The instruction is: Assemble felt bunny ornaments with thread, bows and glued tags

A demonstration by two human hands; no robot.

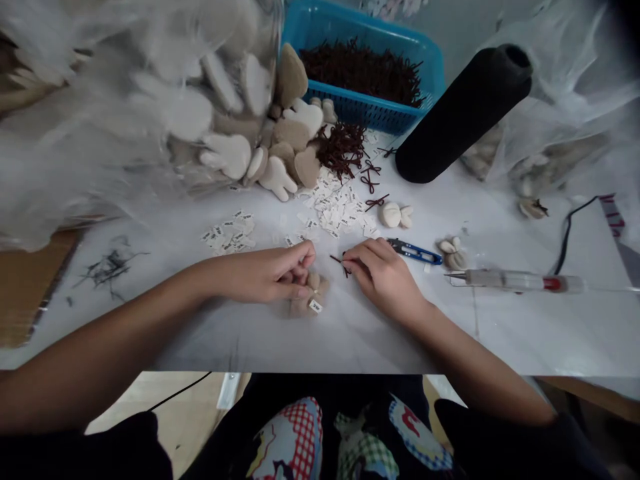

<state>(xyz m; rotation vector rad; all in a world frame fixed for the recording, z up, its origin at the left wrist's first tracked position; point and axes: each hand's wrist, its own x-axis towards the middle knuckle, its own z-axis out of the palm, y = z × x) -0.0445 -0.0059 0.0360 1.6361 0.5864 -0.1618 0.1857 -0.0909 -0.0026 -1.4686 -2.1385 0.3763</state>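
Near the middle of the white table, my left hand (287, 273) has its fingers closed on a small beige plush piece (316, 283) with a white printed tag (315, 306) on it. To its right, my right hand (383, 273) pinches a dark brown bow (345, 267) between thumb and fingertips. Above the hands lie a pile of white printed tags (337, 203), a heap of brown bows (344, 150) and several loose bows. Blue thread snips (415, 251) rest just beside the right hand's knuckles.
A blue basket (365, 119) of brown bows stands at the back, beside a black cylinder (463, 113). Plastic bags with plush pieces (227, 155) fill the back left. A glue-gun-like tool (520, 281) with a red band lies right, near small plush pieces (453, 253).
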